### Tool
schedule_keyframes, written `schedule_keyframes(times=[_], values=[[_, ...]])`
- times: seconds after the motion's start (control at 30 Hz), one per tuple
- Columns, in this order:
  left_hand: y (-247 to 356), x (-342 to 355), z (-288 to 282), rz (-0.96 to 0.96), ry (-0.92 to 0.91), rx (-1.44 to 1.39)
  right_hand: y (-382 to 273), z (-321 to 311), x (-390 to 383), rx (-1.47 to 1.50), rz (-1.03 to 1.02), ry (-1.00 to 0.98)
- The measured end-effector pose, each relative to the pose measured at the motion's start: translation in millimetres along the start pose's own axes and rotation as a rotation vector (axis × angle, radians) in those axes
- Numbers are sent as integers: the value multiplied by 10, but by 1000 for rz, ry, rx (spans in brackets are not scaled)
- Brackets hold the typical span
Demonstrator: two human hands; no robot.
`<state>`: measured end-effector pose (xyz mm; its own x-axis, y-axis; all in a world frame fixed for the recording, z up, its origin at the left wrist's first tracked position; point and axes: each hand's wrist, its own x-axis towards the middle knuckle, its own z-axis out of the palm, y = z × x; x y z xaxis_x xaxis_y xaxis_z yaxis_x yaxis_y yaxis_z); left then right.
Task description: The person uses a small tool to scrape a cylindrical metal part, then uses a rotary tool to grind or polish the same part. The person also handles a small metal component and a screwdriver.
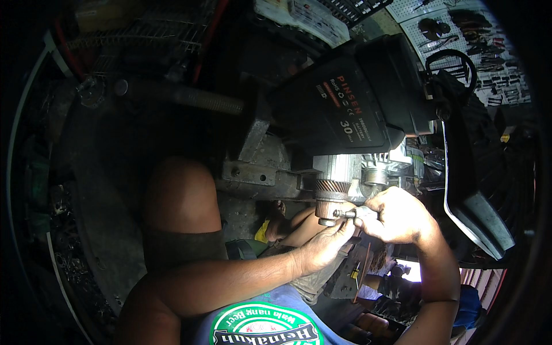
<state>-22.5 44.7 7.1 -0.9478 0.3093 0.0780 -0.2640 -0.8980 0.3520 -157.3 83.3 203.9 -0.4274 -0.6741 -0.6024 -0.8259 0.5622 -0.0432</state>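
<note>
My right hand (397, 217) is closed, thumb and fingers pinching a small metal shaft-like part (348, 214) close to the end of a motor armature (332, 192). The armature is a pale metal cylinder with a band of copper windings and a copper-coloured section at its lower end. My left hand (322, 248) comes in from below. Its thumb and fingertips are pressed together under the same small part, just beside the armature's end. The part's far end is hidden by my right fingers.
A large black battery case (351, 103) covers the armature's upper end. To the left stands a heavy bench vise (247, 169) with a thick screw (190, 98). A metal part with a ribbed pulley (376, 172) lies behind my right hand. Tools hang on a white pegboard (414, 20).
</note>
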Motion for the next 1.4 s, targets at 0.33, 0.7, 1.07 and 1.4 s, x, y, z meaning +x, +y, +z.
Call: schedule_keyframes(times=[0.33,0.7,1.07,1.4], values=[[-97,30,-11,131,-52,41,25,75,-54,-14,-160,65],[100,-14,2,60,31,194,84,76,-58,-501,-567,223],[-85,71,-55,0,-27,-29,79,97,-38,164,29,8],[-87,87,-50,-3,-23,-59,5,15,2,46,24,-12]])
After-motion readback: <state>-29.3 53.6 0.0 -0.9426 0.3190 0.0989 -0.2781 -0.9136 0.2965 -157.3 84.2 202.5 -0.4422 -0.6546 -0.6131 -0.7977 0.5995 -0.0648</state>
